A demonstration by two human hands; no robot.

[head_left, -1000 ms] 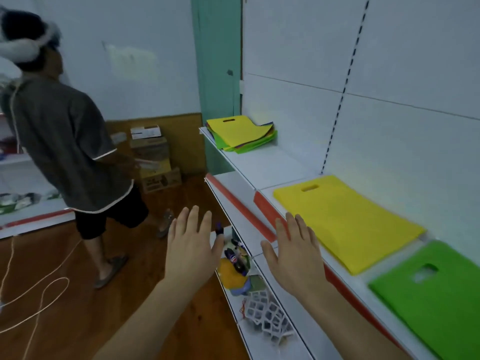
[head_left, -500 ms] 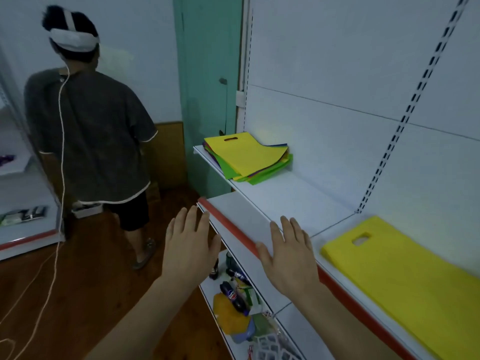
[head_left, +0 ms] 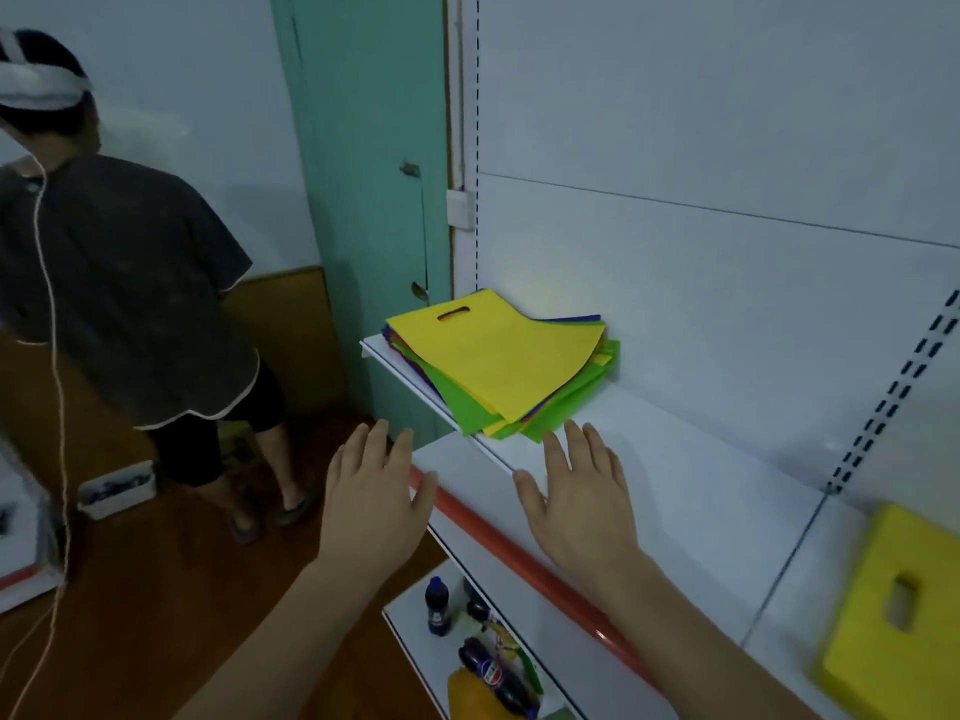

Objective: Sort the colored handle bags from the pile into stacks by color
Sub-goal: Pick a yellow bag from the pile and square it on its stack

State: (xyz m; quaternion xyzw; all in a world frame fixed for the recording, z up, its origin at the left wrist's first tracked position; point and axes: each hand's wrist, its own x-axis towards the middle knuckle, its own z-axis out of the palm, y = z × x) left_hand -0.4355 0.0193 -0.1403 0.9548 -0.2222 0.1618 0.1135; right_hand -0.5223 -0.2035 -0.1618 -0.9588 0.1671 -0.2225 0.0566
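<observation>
Mixed pile of handle bags [head_left: 498, 366] sits at the far left end of the upper white shelf [head_left: 701, 459], close against the back panel, a yellow bag [head_left: 496, 350] on top with its cut-out handle slot toward the shelf end. Green, blue and what looks like red edges fan out beneath it; the dim light makes the lower colours hard to call. These look like thin, limp non-woven sheets: light, floppy, likely to drag a neighbour along, so the top one is best pinched at its near corner or the handle slot and peeled off. A sorted yellow stack [head_left: 893, 615] lies further right on the same shelf, blurred. Both arms reach forward, palms down. The left hand [head_left: 376, 491] hovers off the shelf's front edge, the right hand [head_left: 582, 496] over the bare shelf just short of the pile. Fingers of both straight, slightly spread, holding nothing.
</observation>
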